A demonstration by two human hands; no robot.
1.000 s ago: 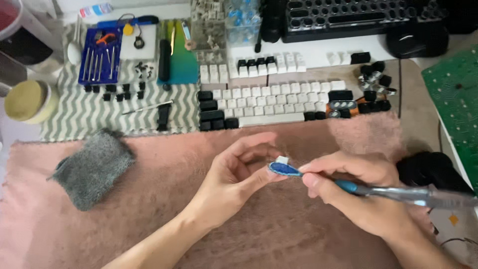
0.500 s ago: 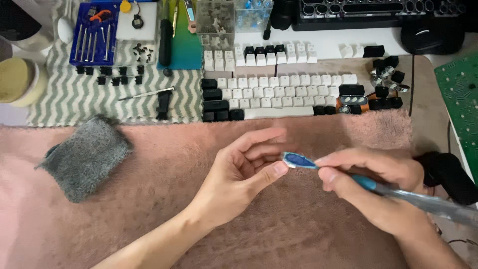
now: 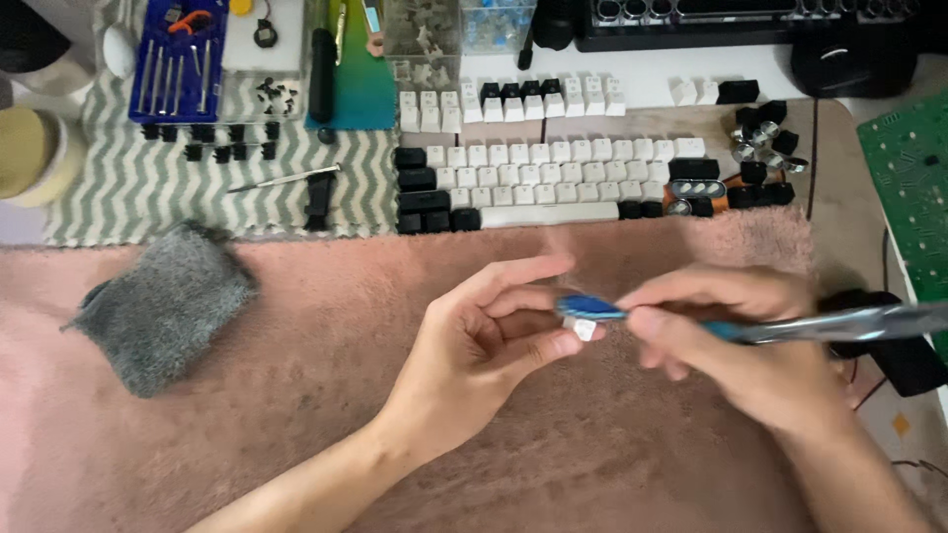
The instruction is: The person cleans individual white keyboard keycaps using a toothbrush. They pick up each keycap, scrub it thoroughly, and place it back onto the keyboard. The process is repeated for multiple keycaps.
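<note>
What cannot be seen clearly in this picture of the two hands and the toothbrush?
- Small white piece, head view: mostly covered by the left hand fingers and the toothbrush head; its kind is unclear.
- Right hand: motion-blurred.
- Toothbrush handle: cut off at the right edge.
- Green circuit board: cut off at the right edge.

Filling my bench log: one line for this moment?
left hand: pinches small white keycap | right hand: holds blue-headed brush on it | pink mat below

Bench w/ pink fuzzy mat under both hands. Grey cloth on mat, well left of left hand. Beyond hands: white/black keycap rows, zigzag-striped mat. Green circuit board beyond right hand, far right.
</note>
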